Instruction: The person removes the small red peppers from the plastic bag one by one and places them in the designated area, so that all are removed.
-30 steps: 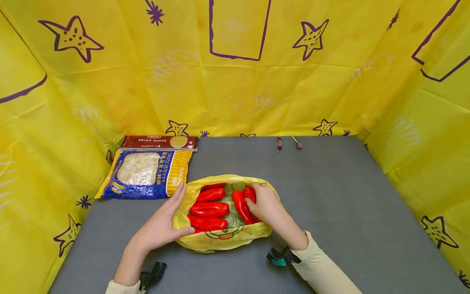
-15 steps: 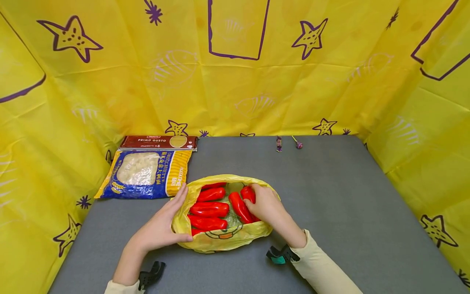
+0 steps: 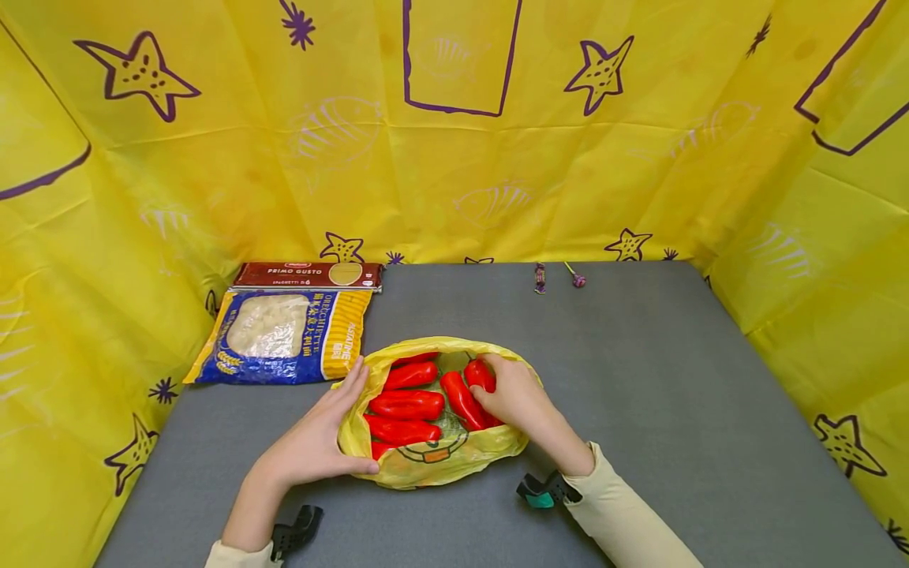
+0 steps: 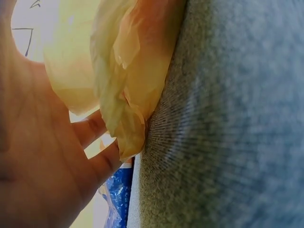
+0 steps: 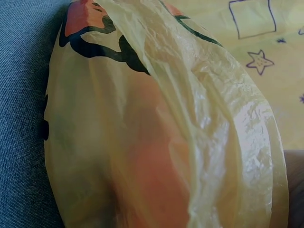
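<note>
In the head view a yellow plastic bag (image 3: 454, 467) lies with its mouth open towards me, several long red peppers (image 3: 406, 405) inside. My left hand (image 3: 312, 442) rests against the bag's left side, thumb and fingers spread along the rim; the left wrist view shows the crumpled plastic (image 4: 111, 71) against the fingers. Reaching into the right side, my right hand (image 3: 521, 398) holds a red pepper (image 3: 479, 374) between thumb and fingers, its fingertips partly hidden. Another red pepper (image 3: 463, 400) lies just left of it. Plastic (image 5: 213, 123) covers most of the right wrist view.
A blue and yellow orecchiette bag (image 3: 277, 339) lies left on the grey table (image 3: 639, 371), with a brown spaghetti pack (image 3: 305, 274) behind it. A wrapped candy (image 3: 540, 278) and a lollipop (image 3: 578, 280) lie near the back. Yellow cloth (image 3: 454, 181) walls the table.
My right hand and the peppers beneath it have shifted slightly left inside the bag. The left hand has barely moved against the rim.
</note>
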`<state>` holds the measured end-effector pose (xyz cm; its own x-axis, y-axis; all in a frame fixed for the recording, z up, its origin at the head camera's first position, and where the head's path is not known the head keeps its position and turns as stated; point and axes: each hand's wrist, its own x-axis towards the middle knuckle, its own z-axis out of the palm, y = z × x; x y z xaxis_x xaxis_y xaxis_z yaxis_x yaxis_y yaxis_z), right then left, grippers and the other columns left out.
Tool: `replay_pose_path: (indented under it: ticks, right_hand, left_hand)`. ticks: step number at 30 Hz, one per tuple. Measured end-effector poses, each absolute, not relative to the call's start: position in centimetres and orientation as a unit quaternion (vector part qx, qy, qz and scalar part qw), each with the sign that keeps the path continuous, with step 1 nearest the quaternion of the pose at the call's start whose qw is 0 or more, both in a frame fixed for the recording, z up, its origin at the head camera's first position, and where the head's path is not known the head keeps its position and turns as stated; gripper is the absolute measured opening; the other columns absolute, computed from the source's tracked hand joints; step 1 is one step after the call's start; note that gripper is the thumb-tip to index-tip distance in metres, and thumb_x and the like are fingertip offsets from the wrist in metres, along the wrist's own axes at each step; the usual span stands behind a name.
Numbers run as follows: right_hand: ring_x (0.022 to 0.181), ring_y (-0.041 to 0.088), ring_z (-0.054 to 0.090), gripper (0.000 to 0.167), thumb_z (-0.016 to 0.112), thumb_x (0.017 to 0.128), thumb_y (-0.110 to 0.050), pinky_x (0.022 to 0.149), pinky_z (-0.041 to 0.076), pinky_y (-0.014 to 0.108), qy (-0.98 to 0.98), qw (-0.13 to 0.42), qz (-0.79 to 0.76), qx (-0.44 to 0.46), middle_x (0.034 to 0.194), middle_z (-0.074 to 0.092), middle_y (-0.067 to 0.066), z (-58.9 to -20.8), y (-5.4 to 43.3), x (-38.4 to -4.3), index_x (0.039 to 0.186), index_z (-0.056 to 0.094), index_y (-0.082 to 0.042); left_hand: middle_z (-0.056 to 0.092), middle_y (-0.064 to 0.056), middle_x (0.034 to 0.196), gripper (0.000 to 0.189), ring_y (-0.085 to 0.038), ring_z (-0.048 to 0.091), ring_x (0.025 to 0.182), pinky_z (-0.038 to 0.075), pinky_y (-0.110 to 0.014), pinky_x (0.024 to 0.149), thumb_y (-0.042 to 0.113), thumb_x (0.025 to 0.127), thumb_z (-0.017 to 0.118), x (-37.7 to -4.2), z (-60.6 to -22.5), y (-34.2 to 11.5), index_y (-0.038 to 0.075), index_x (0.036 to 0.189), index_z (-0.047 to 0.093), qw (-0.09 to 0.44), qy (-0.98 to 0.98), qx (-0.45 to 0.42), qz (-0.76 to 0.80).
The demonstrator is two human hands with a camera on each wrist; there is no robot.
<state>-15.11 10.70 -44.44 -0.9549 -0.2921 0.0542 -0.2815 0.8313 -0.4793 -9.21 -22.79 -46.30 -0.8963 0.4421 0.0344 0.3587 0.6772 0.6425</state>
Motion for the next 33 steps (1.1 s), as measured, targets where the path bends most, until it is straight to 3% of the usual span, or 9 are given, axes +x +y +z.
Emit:
replay_pose_path:
  ticks: [5, 11, 19, 26, 33]
  right_hand:
    - [0.095, 0.034, 0.071, 0.047, 0.08, 0.09, -0.024, 0.081, 0.059, 0.049, 0.955, 0.006, -0.259, -0.145, 0.111, 0.077, 0.015, -44.2, 10.8, -15.0, 0.131, 0.07, -0.004]
    - [0.095, 0.035, 0.07, 0.048, 0.081, 0.09, -0.026, 0.082, 0.058, 0.05, 0.953, 0.012, -0.274, -0.13, 0.111, 0.077, 0.013, -43.8, 10.8, -14.9, 0.133, 0.07, -0.009]
    - [0.087, 0.027, 0.068, 0.046, 0.082, 0.09, -0.027, 0.072, 0.058, 0.04, 0.944, 0.015, -0.301, -0.132, 0.103, 0.077, 0.008, -42.8, 10.8, -14.7, 0.132, 0.071, -0.012]
    - [0.07, 0.016, 0.059, 0.047, 0.081, 0.091, -0.026, 0.058, 0.052, 0.029, 0.926, 0.031, -0.345, -0.149, 0.085, 0.071, 0.003, -42.3, 10.9, -14.7, 0.134, 0.07, -0.011]
    - [0.071, 0.012, 0.059, 0.042, 0.081, 0.09, -0.027, 0.058, 0.051, 0.027, 0.911, 0.032, -0.376, -0.165, 0.082, 0.071, 0.0, -42.0, 11.0, -14.7, 0.13, 0.073, -0.015]
  left_hand:
    - [0.004, -0.004, 0.18, 0.132, -0.047, 0.026, 0.157, 0.034, -0.071, 0.116, 0.065, 0.074, 0.089, -9.1, -46.2, -22.9, 0.02, 0.172, 0.014, 0.05, 0.912, 0.227, 0.338]
    - [0.016, 0.001, 0.179, 0.121, -0.046, 0.03, 0.156, 0.034, -0.072, 0.116, 0.061, 0.079, 0.088, -9.0, -46.0, -22.9, 0.022, 0.172, 0.021, 0.026, 0.915, 0.217, 0.339]
    - [0.013, -0.001, 0.179, 0.117, -0.043, 0.027, 0.158, 0.034, -0.069, 0.119, 0.06, 0.084, 0.084, -9.2, -46.3, -22.6, 0.019, 0.172, 0.018, 0.038, 0.924, 0.197, 0.326]
    - [0.01, -0.002, 0.179, 0.122, -0.043, 0.024, 0.159, 0.032, -0.07, 0.119, 0.062, 0.081, 0.085, -9.2, -46.3, -22.5, 0.019, 0.172, 0.017, 0.056, 0.921, 0.191, 0.335]
    - [0.009, -0.003, 0.18, 0.124, -0.045, 0.025, 0.158, 0.033, -0.071, 0.118, 0.063, 0.079, 0.086, -9.1, -46.2, -22.4, 0.017, 0.172, 0.017, 0.061, 0.92, 0.189, 0.337]
